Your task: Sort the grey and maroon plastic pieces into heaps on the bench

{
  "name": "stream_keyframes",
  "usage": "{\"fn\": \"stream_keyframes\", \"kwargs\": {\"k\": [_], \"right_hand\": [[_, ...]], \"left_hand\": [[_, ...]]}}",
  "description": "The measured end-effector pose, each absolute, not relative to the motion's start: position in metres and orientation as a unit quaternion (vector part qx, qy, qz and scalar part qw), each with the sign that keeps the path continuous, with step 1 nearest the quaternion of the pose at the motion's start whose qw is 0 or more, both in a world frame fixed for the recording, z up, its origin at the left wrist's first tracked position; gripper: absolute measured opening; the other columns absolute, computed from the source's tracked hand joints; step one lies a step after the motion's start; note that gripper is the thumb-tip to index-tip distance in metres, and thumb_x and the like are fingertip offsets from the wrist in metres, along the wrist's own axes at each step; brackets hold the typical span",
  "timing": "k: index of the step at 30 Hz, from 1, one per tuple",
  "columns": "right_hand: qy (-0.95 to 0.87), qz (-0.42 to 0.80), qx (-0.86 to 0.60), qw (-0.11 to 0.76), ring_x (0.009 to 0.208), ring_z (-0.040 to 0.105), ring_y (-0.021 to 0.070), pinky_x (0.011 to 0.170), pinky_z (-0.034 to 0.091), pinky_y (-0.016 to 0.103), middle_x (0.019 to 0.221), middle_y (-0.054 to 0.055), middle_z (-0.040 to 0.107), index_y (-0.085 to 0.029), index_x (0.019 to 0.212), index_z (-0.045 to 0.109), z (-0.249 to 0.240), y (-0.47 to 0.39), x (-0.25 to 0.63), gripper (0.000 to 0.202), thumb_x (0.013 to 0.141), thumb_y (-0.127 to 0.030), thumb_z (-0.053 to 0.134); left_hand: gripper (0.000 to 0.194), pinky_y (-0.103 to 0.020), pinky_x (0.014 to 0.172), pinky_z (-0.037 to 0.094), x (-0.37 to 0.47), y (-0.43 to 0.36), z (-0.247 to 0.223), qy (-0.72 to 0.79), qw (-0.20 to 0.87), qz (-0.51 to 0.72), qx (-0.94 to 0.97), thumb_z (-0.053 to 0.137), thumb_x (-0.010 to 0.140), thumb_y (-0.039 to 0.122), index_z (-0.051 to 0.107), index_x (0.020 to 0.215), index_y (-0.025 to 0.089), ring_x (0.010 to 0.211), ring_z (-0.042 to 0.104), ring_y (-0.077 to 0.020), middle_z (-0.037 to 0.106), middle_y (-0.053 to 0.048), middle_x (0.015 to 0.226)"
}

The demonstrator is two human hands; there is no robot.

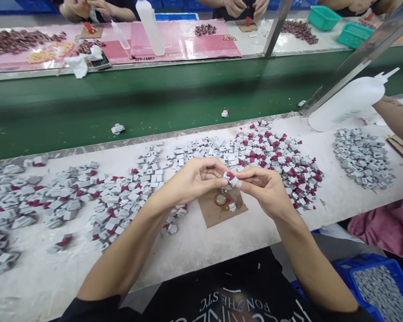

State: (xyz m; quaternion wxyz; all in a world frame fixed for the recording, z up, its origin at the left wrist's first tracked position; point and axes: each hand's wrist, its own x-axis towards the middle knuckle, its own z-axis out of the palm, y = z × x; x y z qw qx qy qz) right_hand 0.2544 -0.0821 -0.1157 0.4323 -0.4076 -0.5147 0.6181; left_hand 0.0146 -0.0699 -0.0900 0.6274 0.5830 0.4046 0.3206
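Observation:
Between my two hands is a small grey and dark-red plastic part (230,179), raised above a piece of brown cardboard (210,214). My left hand (201,179) pinches it from the left with thumb and fingers. From the right, the fingertips of my right hand (263,185) close on its other side. On the cardboard under my hands stands a small round cap-like dish (220,198) with a reddish rim, and a loose grey piece (232,206) lies beside it.
Heaped grey and dark-red parts (278,156) spread behind and right of my hands; more parts (121,197) lie left. A green conveyor belt (174,105) runs beyond. A white squeeze bottle (349,103) leans at right near another person's arm. A blue crate (356,264) sits below right.

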Motion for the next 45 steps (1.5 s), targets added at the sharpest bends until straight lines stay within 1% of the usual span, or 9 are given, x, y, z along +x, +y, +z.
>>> {"fn": "stream_keyframes", "kwargs": {"k": [6, 10, 14, 18, 25, 30, 32, 36, 45], "right_hand": [[-0.596, 0.587, -0.404, 0.371, 0.103, 0.086, 0.0274, 0.091, 0.075, 0.047, 0.117, 0.009, 0.087, -0.029, 0.126, 0.090, -0.118, -0.040, 0.242, 0.037, 0.091, -0.043, 0.095], [-0.656, 0.416, -0.524, 0.350, 0.090, 0.081, 0.0255, 0.085, 0.072, 0.047, 0.134, 0.012, 0.080, -0.026, 0.152, 0.075, -0.128, 0.037, 0.209, 0.055, 0.098, -0.033, 0.082], [-0.702, 0.269, -0.606, 0.258, 0.127, 0.075, 0.0356, 0.116, 0.060, 0.053, 0.145, 0.018, 0.072, -0.020, 0.144, 0.077, -0.140, 0.114, 0.158, 0.045, 0.099, -0.020, 0.075], [-0.689, 0.299, -0.602, 0.270, 0.127, 0.075, 0.0392, 0.120, 0.055, 0.058, 0.135, 0.020, 0.074, -0.018, 0.109, 0.081, -0.146, 0.149, 0.131, 0.027, 0.086, -0.006, 0.074], [-0.637, 0.423, -0.523, 0.377, 0.099, 0.080, 0.0263, 0.093, 0.069, 0.043, 0.103, 0.007, 0.082, -0.020, 0.109, 0.081, -0.151, 0.128, 0.181, 0.029, 0.082, -0.020, 0.071], [-0.591, 0.468, -0.495, 0.432, 0.097, 0.080, 0.0254, 0.084, 0.070, 0.042, 0.112, 0.008, 0.084, -0.025, 0.109, 0.085, -0.144, 0.065, 0.236, 0.029, 0.087, -0.041, 0.074], [-0.584, 0.471, -0.484, 0.451, 0.100, 0.078, 0.0257, 0.087, 0.068, 0.043, 0.116, 0.009, 0.084, -0.026, 0.107, 0.086, -0.138, 0.036, 0.249, 0.026, 0.087, -0.041, 0.079], [-0.591, 0.457, -0.454, 0.485, 0.105, 0.076, 0.0251, 0.090, 0.065, 0.041, 0.111, 0.006, 0.082, -0.027, 0.100, 0.081, -0.125, -0.013, 0.256, 0.013, 0.088, -0.032, 0.085], [-0.605, 0.466, -0.448, 0.464, 0.107, 0.077, 0.0234, 0.092, 0.066, 0.038, 0.115, 0.006, 0.076, -0.029, 0.112, 0.079, -0.118, -0.094, 0.250, 0.009, 0.103, -0.029, 0.081]], "left_hand": [[0.023, -0.036, 0.090, 0.067, -0.008, -0.047, -0.102, 0.429, 0.587, 0.387, 0.567, 0.092, 0.091, 0.033, 0.082, 0.108, 0.021, 0.094, 0.081, -0.0212, 0.085, -0.007, 0.104], [0.031, -0.031, 0.077, 0.062, -0.027, -0.011, -0.113, 0.535, 0.536, 0.513, 0.404, 0.099, 0.079, 0.026, 0.077, 0.098, 0.017, 0.075, 0.073, -0.0161, 0.079, -0.005, 0.090], [0.026, -0.028, 0.068, 0.056, -0.027, 0.031, -0.119, 0.661, 0.460, 0.494, 0.327, 0.093, 0.080, 0.010, 0.070, 0.090, 0.017, 0.067, 0.067, -0.0146, 0.075, -0.005, 0.080], [0.031, -0.029, 0.069, 0.055, -0.015, 0.072, -0.127, 0.699, 0.417, 0.472, 0.339, 0.091, 0.082, 0.008, 0.062, 0.085, 0.020, 0.067, 0.066, -0.0161, 0.070, -0.002, 0.073], [0.029, -0.041, 0.100, 0.059, 0.009, 0.125, -0.141, 0.726, 0.372, 0.408, 0.410, 0.087, 0.079, 0.007, 0.064, 0.084, 0.022, 0.107, 0.075, -0.0284, 0.078, -0.008, 0.098], [0.028, -0.062, 0.130, 0.035, 0.025, 0.108, -0.131, 0.756, 0.292, 0.375, 0.449, 0.084, 0.081, 0.009, 0.065, 0.096, 0.024, 0.158, 0.045, -0.0462, 0.061, -0.018, 0.158], [0.023, -0.060, 0.129, 0.038, 0.031, 0.082, -0.122, 0.726, 0.290, 0.378, 0.497, 0.079, 0.091, 0.014, 0.067, 0.109, 0.024, 0.154, 0.050, -0.0426, 0.058, -0.017, 0.162], [0.024, -0.048, 0.104, 0.058, 0.040, 0.017, -0.104, 0.526, 0.470, 0.372, 0.603, 0.065, 0.108, 0.034, 0.071, 0.129, 0.023, 0.115, 0.074, -0.0296, 0.079, -0.011, 0.121], [0.009, -0.038, 0.090, 0.066, 0.047, -0.074, -0.103, 0.447, 0.550, 0.400, 0.581, 0.072, 0.102, 0.027, 0.078, 0.107, 0.022, 0.098, 0.080, -0.0219, 0.084, -0.006, 0.106]]}}
